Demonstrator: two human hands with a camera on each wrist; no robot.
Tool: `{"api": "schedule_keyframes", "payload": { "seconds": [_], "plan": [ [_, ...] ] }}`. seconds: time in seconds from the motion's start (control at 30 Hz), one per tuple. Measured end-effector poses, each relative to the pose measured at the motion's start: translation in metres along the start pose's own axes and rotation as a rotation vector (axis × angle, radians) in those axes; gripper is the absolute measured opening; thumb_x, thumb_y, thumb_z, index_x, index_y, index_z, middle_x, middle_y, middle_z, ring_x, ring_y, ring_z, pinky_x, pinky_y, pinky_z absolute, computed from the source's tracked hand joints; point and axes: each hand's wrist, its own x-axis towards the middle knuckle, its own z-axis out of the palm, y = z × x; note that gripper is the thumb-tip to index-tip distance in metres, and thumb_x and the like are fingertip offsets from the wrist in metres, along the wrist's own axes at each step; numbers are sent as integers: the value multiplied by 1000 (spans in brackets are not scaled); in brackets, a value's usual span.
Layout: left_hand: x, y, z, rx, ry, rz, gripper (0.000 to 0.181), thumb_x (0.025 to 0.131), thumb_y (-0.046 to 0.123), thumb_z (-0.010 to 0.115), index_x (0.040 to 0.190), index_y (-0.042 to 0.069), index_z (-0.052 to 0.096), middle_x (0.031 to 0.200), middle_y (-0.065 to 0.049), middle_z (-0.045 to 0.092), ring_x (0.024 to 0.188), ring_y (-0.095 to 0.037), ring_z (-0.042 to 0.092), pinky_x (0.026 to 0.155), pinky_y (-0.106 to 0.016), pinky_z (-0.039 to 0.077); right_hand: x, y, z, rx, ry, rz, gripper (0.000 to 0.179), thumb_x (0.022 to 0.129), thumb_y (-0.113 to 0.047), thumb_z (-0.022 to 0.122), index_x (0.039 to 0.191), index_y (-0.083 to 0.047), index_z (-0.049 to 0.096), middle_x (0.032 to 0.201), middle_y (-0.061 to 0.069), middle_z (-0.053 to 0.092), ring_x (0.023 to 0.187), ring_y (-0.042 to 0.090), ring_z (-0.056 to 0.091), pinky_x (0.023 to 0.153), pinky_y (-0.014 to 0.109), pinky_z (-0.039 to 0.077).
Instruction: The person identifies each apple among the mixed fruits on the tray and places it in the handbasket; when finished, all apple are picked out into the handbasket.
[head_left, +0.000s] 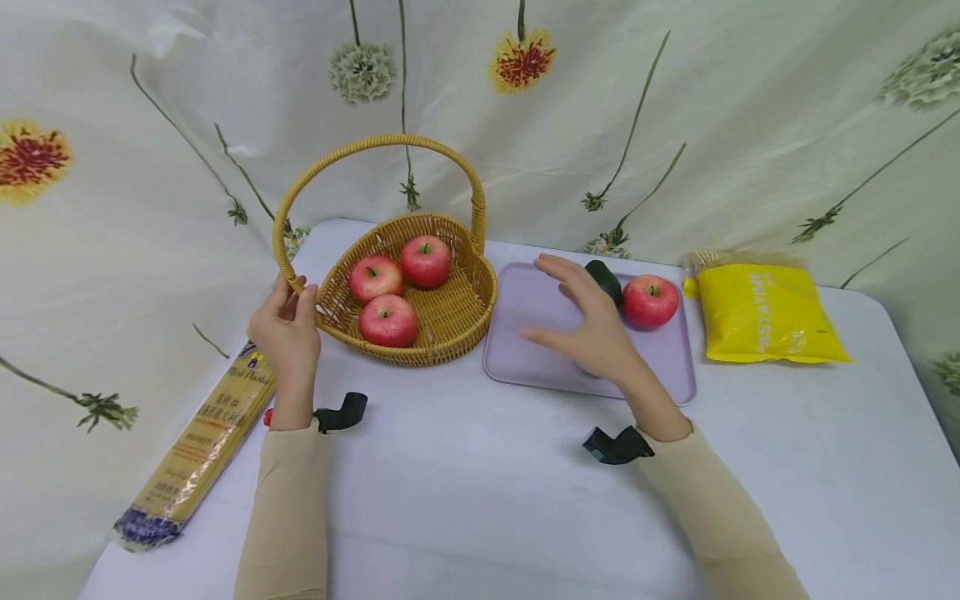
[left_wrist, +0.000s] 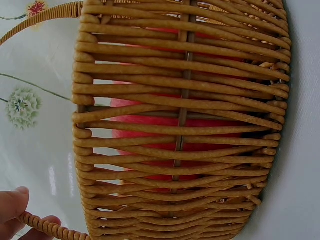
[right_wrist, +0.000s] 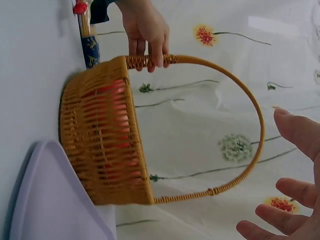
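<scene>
A woven wicker basket [head_left: 457, 333] with a tall arched handle [head_left: 375, 143] holds three red apples [head_left: 387, 321]. At the left base of that handle, my left hand [head_left: 288, 333] pinches the wicker between thumb and fingers; the right wrist view shows this left hand [right_wrist: 145, 30] from the other side. My right hand [head_left: 592, 325] hovers over a lilac tray [head_left: 517, 333], fingers spread apart and holding nothing. On the tray lie another red apple [head_left: 650, 302] and a dark green, rounded thing [head_left: 604, 282], partly hidden by the right hand.
A yellow pasta bag [head_left: 772, 312] lies right of the tray. Left of the basket, a long spaghetti packet [head_left: 198, 450] lies slantwise near the table's left edge. Behind the white table [head_left: 480, 500] hangs a flower-printed cloth [head_left: 675, 100].
</scene>
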Motion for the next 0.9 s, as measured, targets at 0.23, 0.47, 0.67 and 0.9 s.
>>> {"api": "schedule_keyframes", "payload": {
  "seconds": [0.23,0.47,0.67,0.9],
  "plan": [
    [0,0,0,3,8,25,41,95,20,64,135,23,57,123,-6,69,107,-11,67,91,-21,55,-11,15,-42,-71,97,57,76,76,-1,81,144,-5,45,151,10,43,137,27,41,115,54,35],
    [-1,0,0,-5,12,34,41,95,19,65,135,20,58,121,-7,70,109,-14,67,91,-22,55,-15,22,-69,-62,204,140,73,79,0,78,144,-8,46,149,9,44,139,25,39,117,49,33],
    [-2,1,0,-1,5,23,41,95,20,64,136,21,57,123,-7,69,110,-15,67,92,-22,55,-18,32,-91,-71,267,252,75,82,-8,77,148,-14,42,152,9,42,140,29,38,119,47,31],
    [-1,2,-1,-1,-2,9,41,96,20,63,136,23,56,124,-7,68,109,-11,66,92,-22,55,-21,55,-108,-119,269,392,80,84,-19,77,152,-19,34,157,7,34,143,32,34,118,50,30]
  ]
}}
